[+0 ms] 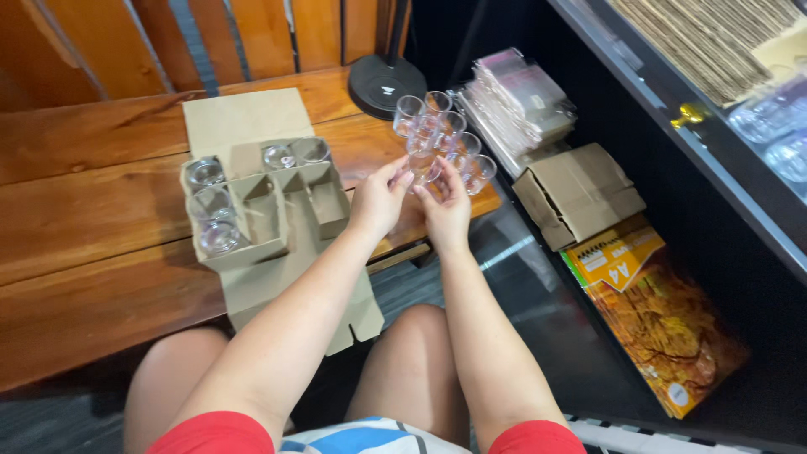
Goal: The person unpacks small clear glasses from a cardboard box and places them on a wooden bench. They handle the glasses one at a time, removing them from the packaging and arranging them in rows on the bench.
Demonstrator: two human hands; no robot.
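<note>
Head view. Both hands meet over the far right part of the wooden desk [101, 210]. The left hand [380, 200] and the right hand [445, 206] together pinch one small clear glass [424, 168] between their fingertips; each grip is closed on that glass, and neither palm wraps it. The held glass sits at the near edge of a cluster of like glasses [441, 134], which stands at about 12 o'clock from the hands.

Handling, as a judgement: the glass is probably light, rigid, smooth and breakable, so it may slip under a loose pinch; the side wall near the rim looks the safest place to take it.

At 9 o'clock from the hands lies a folded cardboard divider tray [261, 210], with several glasses already standing in its left and far cells and the near right cells unfilled. A round black lamp base [387, 84] stands at 12 o'clock, just behind the cluster.

Surface and room: the desk is of slatted, polished wood. At 3 o'clock, on the dark floor, lie a stack of clear bags [517, 105], a small brown carton [576, 193] and an orange paper ream [656, 311].
</note>
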